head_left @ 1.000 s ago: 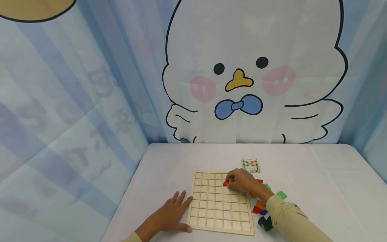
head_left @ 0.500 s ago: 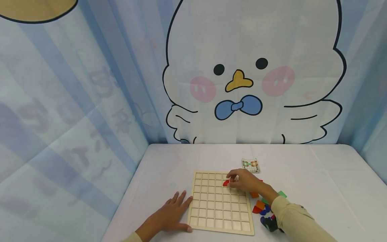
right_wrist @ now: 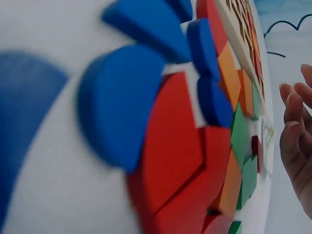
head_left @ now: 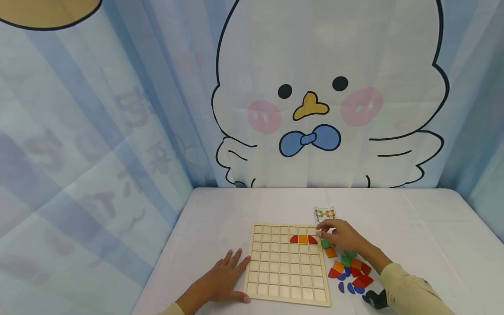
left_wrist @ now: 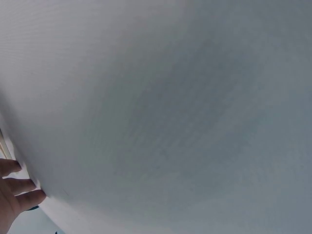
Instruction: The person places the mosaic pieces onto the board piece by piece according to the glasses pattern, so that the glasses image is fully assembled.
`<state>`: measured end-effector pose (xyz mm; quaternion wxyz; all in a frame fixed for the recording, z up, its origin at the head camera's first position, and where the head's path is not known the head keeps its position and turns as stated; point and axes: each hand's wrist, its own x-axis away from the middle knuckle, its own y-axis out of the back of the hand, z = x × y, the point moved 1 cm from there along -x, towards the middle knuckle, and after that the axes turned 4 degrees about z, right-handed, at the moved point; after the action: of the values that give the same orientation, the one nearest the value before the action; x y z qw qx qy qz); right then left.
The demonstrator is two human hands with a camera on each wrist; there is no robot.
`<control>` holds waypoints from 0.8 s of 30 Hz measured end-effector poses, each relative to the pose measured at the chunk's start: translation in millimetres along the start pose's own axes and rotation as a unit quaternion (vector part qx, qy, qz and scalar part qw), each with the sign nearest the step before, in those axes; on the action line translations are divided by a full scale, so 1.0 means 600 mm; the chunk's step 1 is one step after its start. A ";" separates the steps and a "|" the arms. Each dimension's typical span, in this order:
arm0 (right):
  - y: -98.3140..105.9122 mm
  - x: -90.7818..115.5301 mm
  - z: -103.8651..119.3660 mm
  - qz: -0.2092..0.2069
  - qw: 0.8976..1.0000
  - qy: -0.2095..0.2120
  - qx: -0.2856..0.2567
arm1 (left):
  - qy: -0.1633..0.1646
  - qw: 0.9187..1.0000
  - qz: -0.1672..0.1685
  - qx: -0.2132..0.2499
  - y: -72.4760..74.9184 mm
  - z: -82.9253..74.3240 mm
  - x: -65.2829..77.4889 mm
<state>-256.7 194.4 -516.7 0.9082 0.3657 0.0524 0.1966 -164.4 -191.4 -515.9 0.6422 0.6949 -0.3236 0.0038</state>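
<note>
Resting on the board (head_left: 285,267), a red piece (head_left: 312,239) lies just left of the right grip (head_left: 341,235) — finger and thumb apart.

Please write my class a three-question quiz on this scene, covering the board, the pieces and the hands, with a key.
1. What sits between the two red pieces set in the board? A) a green piece B) an orange piece C) a blue piece
2. True or false: a blue piece is set in the board.
3. Which hand is nearer the card?

Key: 1. B, an orange piece. 2. False. 3. The right hand.
</note>
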 end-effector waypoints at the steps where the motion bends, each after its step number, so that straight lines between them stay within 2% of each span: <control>1: 0.001 0.005 -0.002 0.000 1.000 -0.006 -0.002 | 0.000 1.000 -0.001 0.000 0.000 0.000 0.000; 4: -0.001 0.018 -0.007 0.000 1.000 -0.024 0.001 | -0.002 1.000 -0.003 -0.002 -0.002 0.000 0.000; 9: -0.008 0.039 -0.013 0.005 0.998 -0.036 0.048 | -0.005 1.000 -0.006 0.000 -0.002 0.000 0.001; 15: -0.009 0.054 -0.009 0.020 0.992 -0.085 0.095 | -0.007 1.000 -0.007 -0.001 -0.003 0.001 0.002; 18: -0.009 0.058 -0.009 0.021 0.989 -0.102 0.104 | -0.008 1.000 -0.007 -0.001 -0.003 0.001 0.002; 24: -0.010 0.061 -0.010 0.011 0.989 -0.110 0.099 | -0.010 1.000 -0.011 -0.006 -0.002 0.002 0.001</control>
<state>-222.9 208.6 -523.4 0.8653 0.4741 -0.0322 0.1593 -164.0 -192.5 -517.2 0.6428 0.6947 -0.3227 -0.0118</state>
